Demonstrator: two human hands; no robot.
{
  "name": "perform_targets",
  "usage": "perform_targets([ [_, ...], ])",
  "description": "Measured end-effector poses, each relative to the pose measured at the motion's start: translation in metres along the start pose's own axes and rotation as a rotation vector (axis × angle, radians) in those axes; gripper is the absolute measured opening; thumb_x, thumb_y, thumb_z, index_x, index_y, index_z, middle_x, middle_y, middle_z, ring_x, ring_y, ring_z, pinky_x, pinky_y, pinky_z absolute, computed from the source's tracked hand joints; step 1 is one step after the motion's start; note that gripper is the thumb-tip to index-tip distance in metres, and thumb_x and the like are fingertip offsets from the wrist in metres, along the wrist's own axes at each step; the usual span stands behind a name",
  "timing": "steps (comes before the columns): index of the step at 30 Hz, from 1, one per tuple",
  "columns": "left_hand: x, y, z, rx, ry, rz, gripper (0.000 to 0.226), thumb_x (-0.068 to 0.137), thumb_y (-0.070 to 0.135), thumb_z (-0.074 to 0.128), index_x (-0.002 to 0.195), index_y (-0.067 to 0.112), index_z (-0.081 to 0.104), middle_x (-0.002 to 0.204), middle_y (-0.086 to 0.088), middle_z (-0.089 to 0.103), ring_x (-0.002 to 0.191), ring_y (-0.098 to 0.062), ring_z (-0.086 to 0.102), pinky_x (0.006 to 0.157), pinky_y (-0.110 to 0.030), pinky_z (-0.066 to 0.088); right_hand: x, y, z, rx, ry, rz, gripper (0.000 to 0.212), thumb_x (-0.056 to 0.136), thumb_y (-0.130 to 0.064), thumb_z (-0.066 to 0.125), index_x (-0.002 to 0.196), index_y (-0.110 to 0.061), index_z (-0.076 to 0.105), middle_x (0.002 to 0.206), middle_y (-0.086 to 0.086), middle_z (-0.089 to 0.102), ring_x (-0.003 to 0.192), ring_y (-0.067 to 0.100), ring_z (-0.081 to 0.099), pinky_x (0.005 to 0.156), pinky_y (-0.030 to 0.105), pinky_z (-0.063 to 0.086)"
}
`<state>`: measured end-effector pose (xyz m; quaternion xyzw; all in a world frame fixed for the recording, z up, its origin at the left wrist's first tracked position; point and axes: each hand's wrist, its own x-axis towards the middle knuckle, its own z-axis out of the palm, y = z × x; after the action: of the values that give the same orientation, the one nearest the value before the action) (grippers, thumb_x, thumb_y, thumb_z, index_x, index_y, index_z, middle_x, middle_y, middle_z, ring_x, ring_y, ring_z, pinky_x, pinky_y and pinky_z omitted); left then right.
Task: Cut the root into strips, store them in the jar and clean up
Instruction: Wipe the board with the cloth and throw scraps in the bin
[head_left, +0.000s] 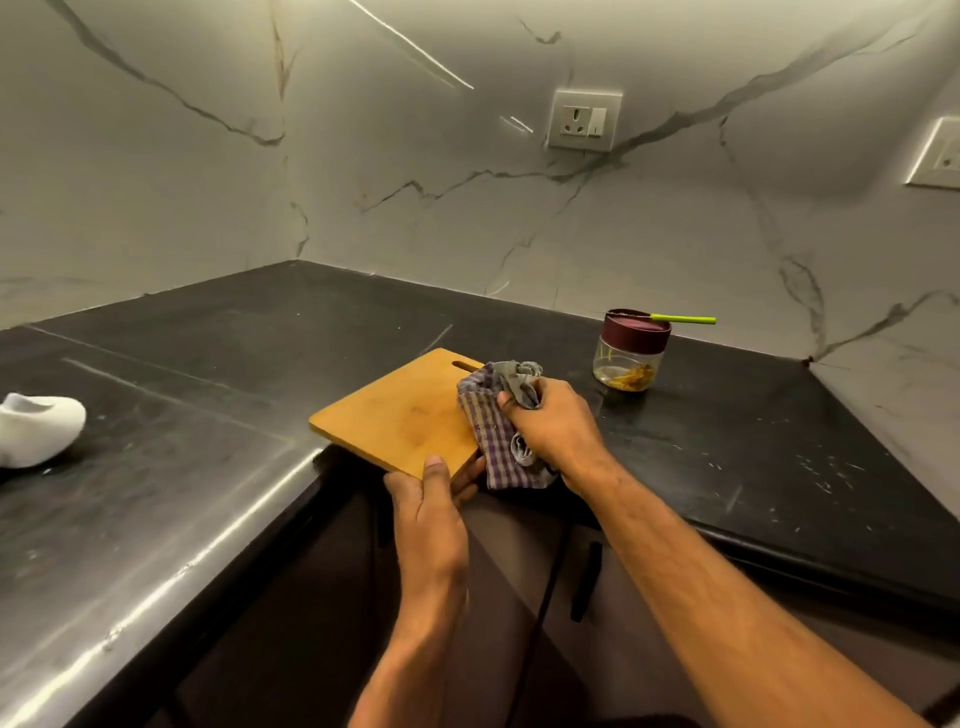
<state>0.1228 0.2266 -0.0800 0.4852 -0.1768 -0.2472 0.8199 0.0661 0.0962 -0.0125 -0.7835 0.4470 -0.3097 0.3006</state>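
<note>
A wooden cutting board (400, 410) is held tilted over the inner corner of the black counter (727, 447). My left hand (431, 499) grips its near edge, thumb on top and fingers underneath. My right hand (550, 426) clutches a bunched purple checked cloth (491, 421) against the board's right side. At the back right stands a small glass jar (629, 358) with a dark red lid; yellowish strips lie at its bottom. A knife with a green handle (680, 318) rests across the lid.
A white rounded object (36, 428) lies on the counter at the far left. Marble walls with two sockets (584, 120) close the corner. Dark cabinet fronts with a handle (587, 582) are below the counter edge. Small pale flecks dot the counter at right.
</note>
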Motion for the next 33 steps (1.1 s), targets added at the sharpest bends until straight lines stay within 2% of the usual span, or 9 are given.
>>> perform_targets([
  [5, 0.025, -0.012, -0.006, 0.23, -0.05, -0.053, 0.018, 0.106, 0.042, 0.04, 0.108, 0.026, 0.047, 0.102, -0.007, 0.073, 0.091, -0.02, 0.07, 0.07, -0.033, 0.044, 0.012, 0.0, 0.001, -0.05, 0.001, -0.014, 0.024, 0.09, -0.042, 0.06, 0.105, -0.026, 0.068, 0.097, -0.005, 0.069, 0.088, 0.013, 0.062, 0.069, 0.026, 0.045],
  [9, 0.037, -0.008, -0.006, 0.27, -0.04, -0.087, 0.019, 0.107, 0.038, 0.038, 0.106, 0.021, 0.047, 0.078, -0.005, 0.073, 0.072, -0.016, 0.066, 0.065, -0.032, 0.043, 0.021, 0.004, 0.004, -0.047, -0.009, -0.011, 0.026, 0.089, -0.043, 0.061, 0.107, -0.025, 0.068, 0.098, -0.004, 0.069, 0.093, 0.015, 0.063, 0.077, 0.031, 0.05],
  [13, 0.052, -0.008, -0.011, 0.451, -0.076, -0.087, 0.035, 0.105, 0.047, 0.039, 0.104, 0.015, 0.051, 0.066, -0.005, 0.07, 0.06, -0.015, 0.063, 0.06, -0.032, 0.044, 0.026, 0.003, 0.008, -0.062, -0.002, -0.007, 0.028, 0.09, -0.042, 0.06, 0.111, -0.024, 0.067, 0.101, -0.004, 0.069, 0.092, 0.013, 0.061, 0.072, 0.027, 0.045],
  [19, 0.053, -0.004, -0.019, 0.63, -0.093, -0.082, 0.054, 0.094, 0.069, 0.039, 0.104, 0.019, 0.058, 0.076, -0.006, 0.071, 0.068, -0.016, 0.068, 0.064, -0.034, 0.052, 0.025, 0.004, 0.009, -0.048, 0.032, -0.005, 0.03, 0.089, -0.042, 0.061, 0.113, -0.024, 0.065, 0.103, -0.004, 0.068, 0.093, 0.013, 0.061, 0.073, 0.027, 0.047],
  [24, 0.02, -0.003, -0.009, 0.727, -0.108, -0.03, 0.07, 0.092, 0.073, 0.035, 0.074, 0.01, 0.06, 0.067, -0.003, 0.068, 0.064, -0.017, 0.064, 0.06, -0.033, 0.047, 0.013, 0.009, -0.007, 0.037, 0.136, -0.046, 0.033, 0.09, -0.029, 0.062, 0.122, -0.024, 0.057, 0.114, -0.005, 0.065, 0.103, 0.01, 0.06, 0.088, 0.033, 0.053],
  [26, 0.007, -0.004, -0.003, 0.75, -0.129, 0.062, 0.067, 0.092, 0.07, 0.04, 0.069, 0.009, 0.056, 0.06, 0.002, 0.061, 0.058, -0.011, 0.056, 0.057, -0.029, 0.045, 0.009, 0.012, -0.019, 0.037, 0.167, -0.038, 0.033, 0.091, -0.026, 0.061, 0.124, -0.026, 0.056, 0.117, -0.006, 0.064, 0.107, 0.011, 0.059, 0.091, 0.038, 0.052],
  [29, -0.011, -0.001, 0.011, 0.702, -0.197, 0.247, 0.053, 0.097, 0.054, 0.054, 0.063, 0.014, 0.05, 0.05, 0.007, 0.047, 0.048, -0.004, 0.042, 0.047, -0.02, 0.034, 0.002, 0.019, -0.042, 0.003, 0.193, -0.014, 0.03, 0.092, -0.024, 0.06, 0.122, -0.025, 0.058, 0.115, -0.005, 0.064, 0.104, 0.011, 0.058, 0.087, 0.032, 0.05],
  [31, -0.017, 0.003, 0.021, 0.655, -0.254, 0.362, 0.038, 0.097, 0.047, 0.059, 0.069, 0.021, 0.055, 0.058, 0.008, 0.053, 0.052, -0.002, 0.046, 0.049, -0.018, 0.037, 0.0, 0.025, -0.054, 0.022, 0.2, 0.009, 0.025, 0.092, -0.024, 0.061, 0.117, -0.025, 0.061, 0.109, -0.006, 0.065, 0.096, 0.008, 0.059, 0.077, 0.026, 0.049],
  [33, -0.017, 0.003, 0.032, 0.708, -0.313, 0.488, 0.017, 0.096, 0.044, 0.061, 0.089, 0.029, 0.06, 0.083, 0.013, 0.06, 0.075, 0.001, 0.055, 0.063, -0.015, 0.044, 0.0, 0.031, -0.064, 0.105, 0.208, 0.056, 0.021, 0.091, -0.025, 0.062, 0.112, -0.026, 0.064, 0.102, -0.008, 0.067, 0.09, 0.008, 0.062, 0.073, 0.026, 0.052],
])
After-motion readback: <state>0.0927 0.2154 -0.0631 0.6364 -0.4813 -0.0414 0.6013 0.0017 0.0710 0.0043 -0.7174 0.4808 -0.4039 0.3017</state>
